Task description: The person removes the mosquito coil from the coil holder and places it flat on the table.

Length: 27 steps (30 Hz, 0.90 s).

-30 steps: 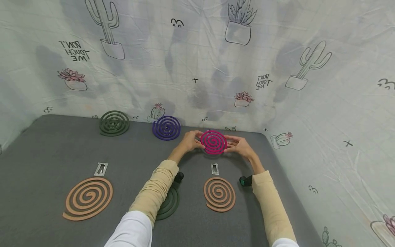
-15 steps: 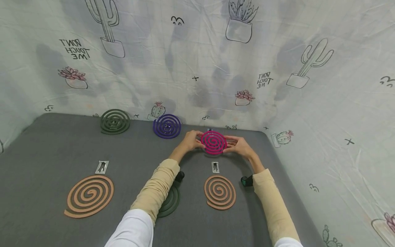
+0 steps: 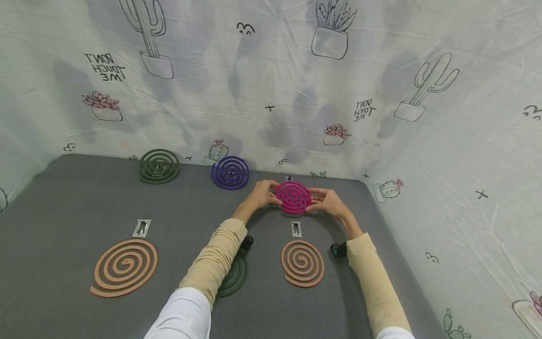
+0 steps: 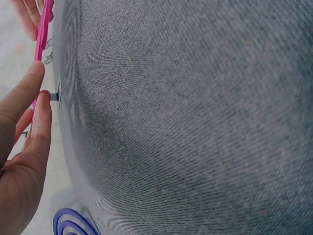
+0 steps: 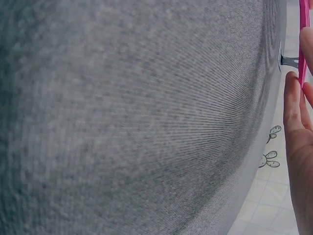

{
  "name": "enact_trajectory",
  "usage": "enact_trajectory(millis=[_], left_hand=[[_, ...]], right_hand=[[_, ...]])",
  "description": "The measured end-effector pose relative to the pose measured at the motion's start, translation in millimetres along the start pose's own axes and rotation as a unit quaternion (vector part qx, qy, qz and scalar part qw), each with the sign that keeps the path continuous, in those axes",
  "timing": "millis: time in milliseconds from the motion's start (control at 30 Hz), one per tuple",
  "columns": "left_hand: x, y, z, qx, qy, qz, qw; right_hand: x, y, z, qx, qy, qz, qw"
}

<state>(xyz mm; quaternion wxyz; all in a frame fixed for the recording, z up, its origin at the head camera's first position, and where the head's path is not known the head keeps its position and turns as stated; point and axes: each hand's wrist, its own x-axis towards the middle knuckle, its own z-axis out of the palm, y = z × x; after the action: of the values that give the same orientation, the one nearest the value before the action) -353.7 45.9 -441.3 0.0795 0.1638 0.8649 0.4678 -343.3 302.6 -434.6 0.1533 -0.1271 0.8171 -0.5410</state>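
Note:
A pink mosquito coil (image 3: 293,197) is held up off the grey surface between both hands. My left hand (image 3: 260,193) pinches its left edge between thumb and fingers, and my right hand (image 3: 329,201) pinches the right edge. Just behind the coil a metal coil stand (image 3: 289,179) shows in the head view. In the left wrist view, the raised prong of a stand (image 4: 54,97) stands beside the pink coil (image 4: 43,36). The right wrist view has a prong (image 5: 291,61) close to the coil's edge too. Whether coil and prong touch, I cannot tell.
A green coil (image 3: 159,166) and a purple coil (image 3: 230,173) sit at the back, each over a stand. Brown coils (image 3: 125,264) (image 3: 302,263) lie nearer, with flat metal stands (image 3: 141,228) (image 3: 296,229) behind them. My left sleeve partly hides another green coil (image 3: 235,278).
The pink coil has dipped very slightly towards me, so more of the stand behind it shows. Both hands keep their hold; the whole view has shifted a little.

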Motion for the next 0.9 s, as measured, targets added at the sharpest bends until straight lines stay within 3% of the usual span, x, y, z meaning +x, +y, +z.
enact_trajectory(millis=[900], left_hand=[[-1.3, -4.9, 8.3, 0.003, 0.005, 0.006, 1.0000]], right_hand=[[-0.4, 8.1, 5.1, -0.047, 0.012, 0.018, 0.999]])
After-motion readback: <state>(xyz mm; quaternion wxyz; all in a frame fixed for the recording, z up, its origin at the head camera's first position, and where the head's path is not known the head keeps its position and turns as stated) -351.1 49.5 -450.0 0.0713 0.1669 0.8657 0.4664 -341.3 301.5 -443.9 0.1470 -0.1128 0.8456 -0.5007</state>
